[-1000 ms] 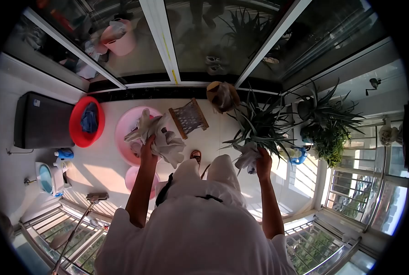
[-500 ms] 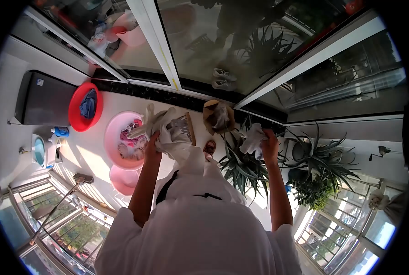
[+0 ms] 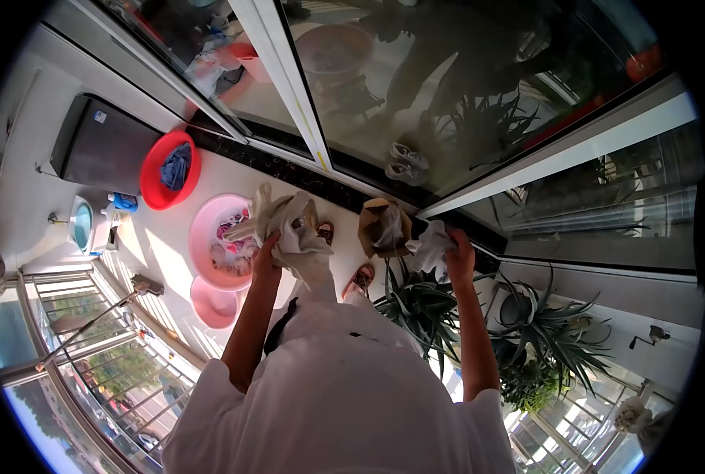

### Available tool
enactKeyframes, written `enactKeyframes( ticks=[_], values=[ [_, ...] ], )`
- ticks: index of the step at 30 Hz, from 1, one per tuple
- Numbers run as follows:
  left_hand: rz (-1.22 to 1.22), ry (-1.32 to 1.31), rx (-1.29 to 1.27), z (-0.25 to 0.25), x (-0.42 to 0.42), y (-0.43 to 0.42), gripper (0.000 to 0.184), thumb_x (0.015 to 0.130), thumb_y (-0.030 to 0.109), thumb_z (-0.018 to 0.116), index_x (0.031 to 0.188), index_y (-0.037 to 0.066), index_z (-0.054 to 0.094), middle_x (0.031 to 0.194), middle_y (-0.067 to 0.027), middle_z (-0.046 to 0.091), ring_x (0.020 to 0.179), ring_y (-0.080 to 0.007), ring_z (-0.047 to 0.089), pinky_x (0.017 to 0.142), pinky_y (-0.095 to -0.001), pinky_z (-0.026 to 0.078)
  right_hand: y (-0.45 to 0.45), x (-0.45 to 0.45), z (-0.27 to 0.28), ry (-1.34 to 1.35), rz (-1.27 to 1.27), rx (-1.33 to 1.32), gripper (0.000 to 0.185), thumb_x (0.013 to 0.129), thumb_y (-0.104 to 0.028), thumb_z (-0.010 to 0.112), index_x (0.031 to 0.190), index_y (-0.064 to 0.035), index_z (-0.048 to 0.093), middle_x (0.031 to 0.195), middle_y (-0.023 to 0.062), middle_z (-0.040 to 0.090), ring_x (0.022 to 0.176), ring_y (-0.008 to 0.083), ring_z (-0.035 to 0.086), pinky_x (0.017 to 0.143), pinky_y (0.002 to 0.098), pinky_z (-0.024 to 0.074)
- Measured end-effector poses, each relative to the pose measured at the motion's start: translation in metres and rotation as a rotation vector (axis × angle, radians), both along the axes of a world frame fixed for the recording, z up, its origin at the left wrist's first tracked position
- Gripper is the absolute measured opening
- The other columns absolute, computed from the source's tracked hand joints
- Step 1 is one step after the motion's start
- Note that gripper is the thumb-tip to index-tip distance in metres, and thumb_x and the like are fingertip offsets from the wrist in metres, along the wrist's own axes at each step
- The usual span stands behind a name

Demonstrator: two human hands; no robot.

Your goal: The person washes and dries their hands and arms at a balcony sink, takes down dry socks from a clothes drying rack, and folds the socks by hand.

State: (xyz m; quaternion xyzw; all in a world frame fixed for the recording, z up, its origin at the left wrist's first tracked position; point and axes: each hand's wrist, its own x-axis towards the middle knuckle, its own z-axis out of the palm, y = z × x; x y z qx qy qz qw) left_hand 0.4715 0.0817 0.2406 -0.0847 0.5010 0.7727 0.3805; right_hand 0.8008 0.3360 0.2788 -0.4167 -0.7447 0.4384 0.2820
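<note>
My left hand is closed around a loose bunch of white and beige cloths, which hangs over its fingers. To the right, my right hand grips a smaller crumpled white cloth. Between the two hands, lower down on the floor, stands an open brown paper bag with something whitish inside. A pink basin with pink and pale clothes in it is left of my left hand. The bunch covers part of the floor and the basin's edge.
Further left are a red basin with blue cloth, a smaller pink basin, a dark box-like cabinet and a mop. Spiky potted plants grow near my right arm. Glass sliding doors stand ahead.
My view has turned, so the room sits lower in the picture. Both hands keep their cloths. The bunch now covers most of a slatted, wood-edged item, and both sandalled feet show.
</note>
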Motion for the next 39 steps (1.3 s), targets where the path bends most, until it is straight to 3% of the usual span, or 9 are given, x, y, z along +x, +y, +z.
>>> enactKeyframes(
  ticks=[7,10,13,19,20,26,29,35,39],
  values=[
    [-0.032,-0.038,0.062,-0.021,-0.021,0.026,0.044,0.083,0.011,0.059,0.122,-0.001,0.045,0.114,-0.0126,0.057,0.103,-0.0253,0.056,0.090,-0.0368,0.047,0.058,-0.046,-0.013,0.094,-0.201,-0.096,0.037,0.073,0.001,0.043,0.108,0.0005,0.055,0.087,0.0133,0.060,0.076,0.0258,0.059,0.072,0.0309,0.0453],
    [-0.039,-0.135,0.100,-0.016,-0.031,0.045,0.045,0.080,0.005,0.062,0.121,-0.003,0.046,0.112,-0.0130,0.057,0.100,-0.0248,0.058,0.088,-0.0353,0.048,0.105,-0.072,-0.088,0.202,-0.490,-0.147,0.038,0.080,-0.004,0.045,0.118,0.0008,0.050,0.095,0.0142,0.060,0.077,0.0243,0.059,0.070,0.0326,0.0460],
    [-0.055,-0.118,0.084,-0.015,-0.045,0.067,0.045,0.080,0.005,0.062,0.121,-0.003,0.046,0.112,-0.0126,0.057,0.099,-0.0251,0.058,0.087,-0.0355,0.049,0.147,-0.113,-0.069,0.366,-0.679,-0.810,0.041,0.084,-0.010,0.049,0.123,0.0031,0.045,0.102,0.0147,0.058,0.080,0.0236,0.058,0.069,0.0350,0.0468],
    [-0.166,-0.145,0.061,-0.016,-0.092,0.117,0.043,0.078,0.006,0.064,0.118,0.000,0.049,0.108,-0.0112,0.059,0.097,-0.0239,0.059,0.084,-0.0342,0.050,0.185,-0.226,-0.090,0.730,-0.825,-0.964,0.041,0.083,-0.010,0.055,0.121,0.0038,0.046,0.103,0.0113,0.057,0.082,0.0232,0.057,0.067,0.0385,0.0477],
    [-0.184,-0.138,0.037,-0.001,-0.098,0.122,0.043,0.078,0.007,0.064,0.118,0.000,0.050,0.107,-0.0111,0.059,0.097,-0.0237,0.059,0.084,-0.0338,0.050,0.184,-0.232,-0.083,0.730,-0.824,-1.010,0.039,0.085,-0.010,0.054,0.121,0.0020,0.046,0.108,0.0125,0.056,0.089,0.0252,0.058,0.074,0.0384,0.0495],
    [-0.380,0.296,-0.008,0.040,-0.144,0.154,0.045,0.072,0.008,0.067,0.114,0.001,0.052,0.102,-0.0061,0.061,0.090,-0.0161,0.059,0.079,-0.0283,0.046,0.211,-0.228,-0.087,0.998,-0.874,-1.008,0.026,0.089,-0.012,0.047,0.112,-0.0025,0.054,0.107,0.0112,0.058,0.092,0.0267,0.058,0.076,0.0376,0.0493],
    [-0.496,0.434,-0.226,0.033,-0.169,0.163,0.049,0.069,0.009,0.071,0.113,0.001,0.053,0.103,-0.0059,0.061,0.092,-0.0161,0.058,0.081,-0.0284,0.046,0.212,-0.217,-0.095,1.048,-0.863,-0.973,0.028,0.090,-0.011,0.044,0.115,-0.0028,0.052,0.110,0.0115,0.057,0.097,0.0287,0.056,0.081,0.0390,0.0482],
    [-0.596,0.645,-0.274,0.000,-0.192,0.167,0.055,0.065,0.005,0.075,0.114,0.002,0.051,0.104,-0.0055,0.060,0.092,-0.0155,0.058,0.083,-0.0307,0.046,0.211,-0.185,-0.122,1.107,-0.583,-1.001,0.030,0.088,-0.013,0.048,0.116,-0.0029,0.050,0.112,0.0138,0.057,0.099,0.0299,0.055,0.087,0.0410,0.0452],
    [-0.595,0.716,-0.342,0.007,-0.193,0.165,0.059,0.061,0.018,0.081,0.111,0.000,0.054,0.102,-0.0084,0.063,0.092,-0.0170,0.060,0.081,-0.0312,0.047,0.211,-0.183,-0.099,-0.214,-0.289,-0.262,0.024,0.085,-0.016,0.052,0.104,-0.0038,0.059,0.101,0.0116,0.061,0.094,0.0288,0.059,0.080,0.0417,0.0475]
  ],
)
